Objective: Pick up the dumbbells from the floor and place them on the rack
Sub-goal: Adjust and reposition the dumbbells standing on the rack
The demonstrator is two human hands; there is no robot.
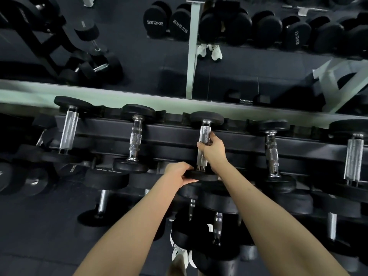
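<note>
A black dumbbell with a chrome handle (205, 134) lies across the top tier of the black rack (171, 134), its far head (207, 118) against the mirror ledge. My right hand (212, 148) is wrapped around the lower part of that handle. My left hand (180, 174) grips the rim of the dumbbell's near head (205, 177). Other dumbbells rest on the same tier to the left (136, 137) and right (271, 152).
Lower rack tiers hold several more dumbbells (103, 196). A wall mirror (219, 66) behind the rack reflects heavier dumbbells and white shoes. Dark rubber floor (39, 226) lies at the lower left. My white shoe (180, 253) shows below the rack.
</note>
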